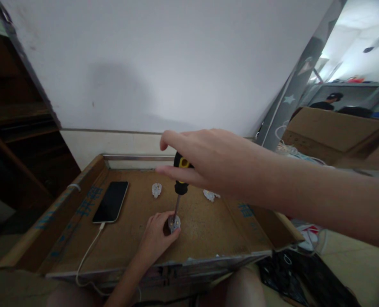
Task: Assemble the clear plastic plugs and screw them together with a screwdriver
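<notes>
My left hand [155, 236] pinches a small white plug part [174, 223] against the cardboard work surface [208, 230]. My right hand [205, 160] wraps around the black and yellow handle of a screwdriver [179, 179], held upright. The screwdriver's shaft runs down so that its tip rests on the plug part. Two more white plug parts lie further back, one [156, 189] to the left of the screwdriver, the other [209, 195] partly hidden under my right hand.
A black phone [111, 201] lies on the left of the cardboard with a white cable [87, 256] running off the front edge. Cardboard flaps rise on both sides. A white wall stands behind. Another cardboard box [336, 136] and a distant person are at the right.
</notes>
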Tool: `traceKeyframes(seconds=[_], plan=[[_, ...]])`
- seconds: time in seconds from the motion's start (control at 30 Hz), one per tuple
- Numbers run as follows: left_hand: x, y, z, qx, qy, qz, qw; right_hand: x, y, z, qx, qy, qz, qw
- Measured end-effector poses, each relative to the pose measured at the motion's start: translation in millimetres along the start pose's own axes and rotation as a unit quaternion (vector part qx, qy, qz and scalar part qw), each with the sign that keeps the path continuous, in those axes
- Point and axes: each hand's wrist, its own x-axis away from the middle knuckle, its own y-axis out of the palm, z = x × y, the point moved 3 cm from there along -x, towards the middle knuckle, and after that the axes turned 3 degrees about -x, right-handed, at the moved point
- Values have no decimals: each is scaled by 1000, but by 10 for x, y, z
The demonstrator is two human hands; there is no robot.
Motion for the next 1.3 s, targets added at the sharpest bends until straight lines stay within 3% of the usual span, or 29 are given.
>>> traceKeyframes(seconds=[0.07,0.17,0.23,0.37,0.5,0.67,0.83,1.0,1.17,1.3], plan=[[-4,11,-14,2,2,-3,1000,-12,-1,-3,5,5,8,1000],[-14,35,-41,7,3,-11,1000,-28,18,14,-81,-8,-69,994],[-19,44,-52,6,4,-12,1000,-42,10,39,-107,-19,-76,991],[-19,35,-44,3,7,-4,1000,-66,-24,80,-39,-9,-27,999],[-17,26,-28,5,12,-6,1000,-35,-7,20,-35,-26,-102,994],[-16,49,-56,4,9,7,1000,-22,-58,8,89,-13,-27,996],[-15,61,-68,8,21,4,1000,-12,-32,39,33,-21,-84,996],[-10,47,-61,9,16,7,1000,-7,-34,48,99,-15,6,995],[-14,58,-65,9,19,4,1000,6,-6,50,15,-32,-66,997],[-22,70,-77,6,13,0,1000,-9,-14,33,73,-31,-7,997]])
